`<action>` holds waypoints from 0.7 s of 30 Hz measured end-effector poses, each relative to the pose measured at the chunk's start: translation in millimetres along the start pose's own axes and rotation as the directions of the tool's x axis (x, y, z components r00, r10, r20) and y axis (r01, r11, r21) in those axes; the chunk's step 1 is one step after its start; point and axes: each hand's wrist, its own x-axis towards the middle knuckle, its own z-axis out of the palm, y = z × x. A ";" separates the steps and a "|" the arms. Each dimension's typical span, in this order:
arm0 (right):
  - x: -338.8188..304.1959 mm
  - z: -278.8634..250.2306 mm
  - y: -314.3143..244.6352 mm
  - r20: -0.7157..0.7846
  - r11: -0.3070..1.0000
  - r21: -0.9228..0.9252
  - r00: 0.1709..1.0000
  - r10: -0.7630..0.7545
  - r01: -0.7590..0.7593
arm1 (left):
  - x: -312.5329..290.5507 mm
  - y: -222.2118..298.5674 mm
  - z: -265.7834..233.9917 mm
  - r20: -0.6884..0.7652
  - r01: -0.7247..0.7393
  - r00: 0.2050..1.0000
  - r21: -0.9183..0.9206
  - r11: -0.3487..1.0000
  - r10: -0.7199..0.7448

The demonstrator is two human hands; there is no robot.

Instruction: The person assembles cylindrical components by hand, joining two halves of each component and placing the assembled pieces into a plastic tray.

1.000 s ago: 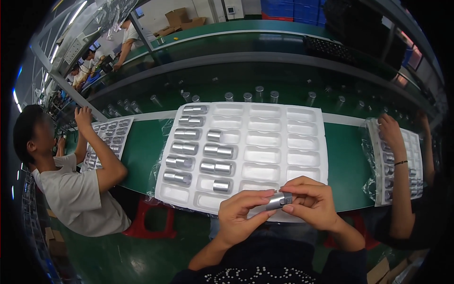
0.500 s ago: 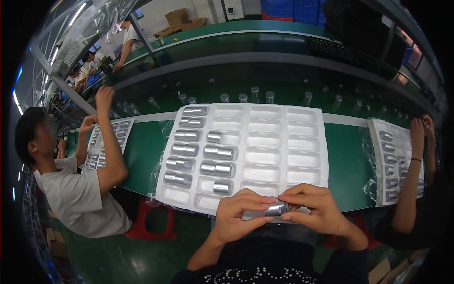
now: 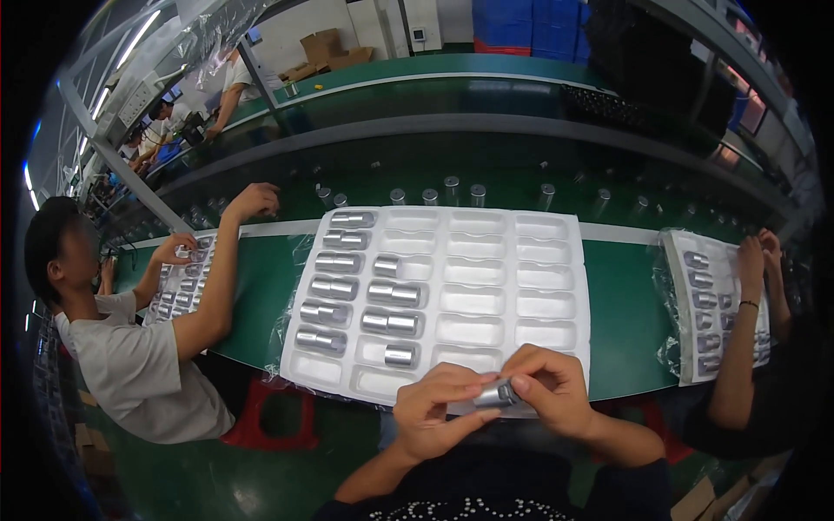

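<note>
From where I stand, the small silver cylinder (image 3: 497, 396) is held over the near edge of the white tray (image 3: 579, 286), right of its middle and tilted slightly. The left hand (image 3: 434, 415) has its left end, fingers on the far side and thumb on the near side, parted only by the metal's own thickness. The right hand (image 3: 556, 391) is closed at the darker right end, thumb against it. I'd judge that one hand steadies the piece while the other handles that end; the exact contact under the right hand I cannot tell.

The tray lies on the green desk (image 3: 630, 300), close in, likely so the near pockets need little reach. Silver pieces (image 3: 337, 262) lie on their sides in its left two columns, each in a shaped pocket that probably stops them rolling. A shorter piece (image 3: 400, 356) fills just the right part of its pocket. Beyond the far edge, upright cylinders (image 3: 452, 187) stand spaced out, presumably easy to pick singly. Co-workers sit left (image 3: 130, 356) and right, each with a similar tray.
</note>
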 end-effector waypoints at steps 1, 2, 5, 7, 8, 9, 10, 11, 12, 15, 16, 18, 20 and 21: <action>4.8 5.9 -7.0 0.002 1.000 -0.005 1.000 -0.006 0.006 | -0.3 -1.5 -0.1 -0.050 0.002 0.999 0.066 0.998 0.001; 9.7 14.6 -16.1 0.014 0.999 -0.026 0.999 -0.029 0.029 | 2.5 -1.6 -2.7 -0.093 0.006 0.996 0.128 0.992 0.006; 33.2 2.9 -37.7 0.136 0.885 -0.429 0.981 -0.136 0.182 | 15.3 19.2 -16.6 0.007 -0.084 0.996 0.478 0.875 0.092; 66.3 -14.1 -49.3 0.111 0.749 -0.643 0.987 -0.116 0.160 | 18.0 37.9 -23.8 -0.070 -0.018 0.995 0.604 0.797 0.075; 86.8 -31.9 -57.7 0.014 0.654 -0.748 0.988 -0.156 0.114 | 19.9 46.5 -33.5 -0.033 -0.006 0.999 0.724 0.690 0.043; 109.9 -57.2 -60.8 -0.079 0.552 -0.832 0.975 -0.208 0.050 | 19.6 53.5 -44.3 -0.002 -0.001 1.000 0.825 0.565 0.005; 133.5 -91.2 -58.2 -0.143 0.499 -0.864 0.920 -0.364 0.063 | 16.4 54.9 -55.8 0.023 0.016 0.997 0.850 0.526 -0.067; 153.6 -120.7 -55.4 -0.205 0.442 -0.897 0.878 -0.433 0.009 | 12.2 54.4 -66.8 0.028 0.005 0.998 0.850 0.526 -0.056; 169.0 -142.4 -54.2 -0.312 0.380 -0.912 0.860 -0.403 -0.153 | 8.2 52.1 -77.0 0.027 0.044 0.991 0.864 0.501 -0.133; 192.3 -200.7 -32.9 -0.365 0.184 -0.930 0.858 -0.360 -0.318 | 0.3 43.7 -90.4 0.051 0.061 0.973 0.884 0.463 -0.225; 197.5 -207.2 -25.9 -0.397 0.090 -0.918 0.887 -0.236 -0.386 | 0.8 41.0 -94.1 0.075 0.052 0.963 0.890 0.453 -0.257; 209.1 -200.6 -25.0 -0.421 -0.014 -0.905 0.901 -0.103 -0.425 | 1.8 40.2 -96.0 0.058 0.061 0.967 0.891 0.449 -0.246; 220.8 -198.0 -31.7 -0.424 -0.124 -0.900 0.905 0.033 -0.418 | 7.4 40.8 -91.4 0.009 0.117 0.966 0.873 0.473 -0.257; 229.7 -202.7 -34.0 -0.421 -0.122 -0.902 0.906 0.033 -0.414 | 11.0 40.5 -91.1 0.007 0.118 0.967 0.875 0.470 -0.256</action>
